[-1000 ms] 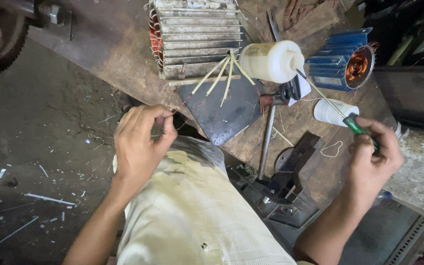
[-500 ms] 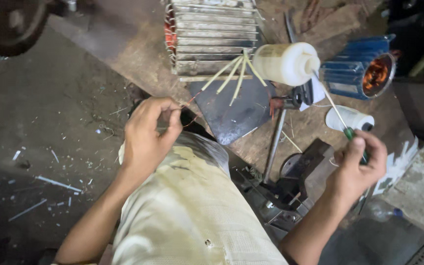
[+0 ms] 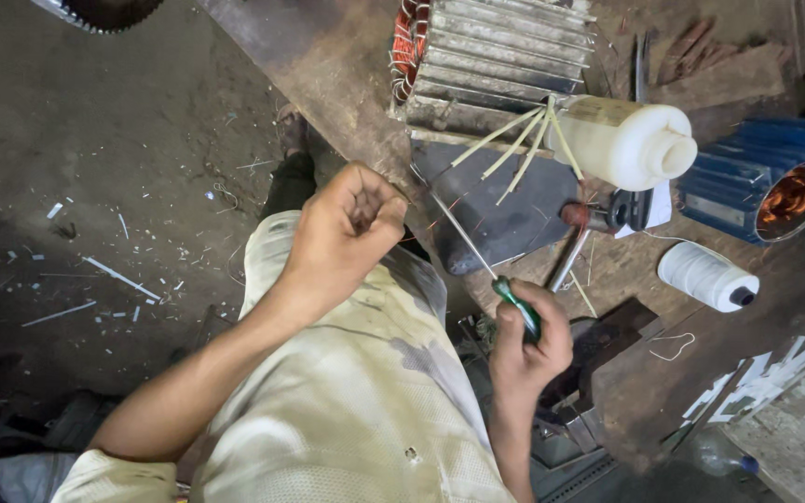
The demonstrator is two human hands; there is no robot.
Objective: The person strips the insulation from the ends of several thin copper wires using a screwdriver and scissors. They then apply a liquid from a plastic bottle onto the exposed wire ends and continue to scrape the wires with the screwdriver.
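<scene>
So the right hand (image 3: 528, 345) has swung in from out wide and is now gripping the green-handled screwdriver (image 3: 477, 261) tight, shaft pointing up-left toward the left hand (image 3: 347, 228). That one is curling into a loose fist over the knee, just below the finned motor stator (image 3: 496, 65); probably pinching a wire, can't really tell. Looks like tool and hands are coming together.

My right hand (image 3: 528, 340) gripping green-handled screwdriver (image 3: 477, 256), shaft angled up-left toward my left hand (image 3: 347, 233) | left hand curled closed over my knee, contents hidden | finned motor stator (image 3: 496, 61) on workbench (image 3: 347, 84), pale strips (image 3: 514, 144) fanned below it | white plastic bottle (image 3: 631, 140) lying beside stator | white thread spool (image 3: 705, 277) near right.
</scene>
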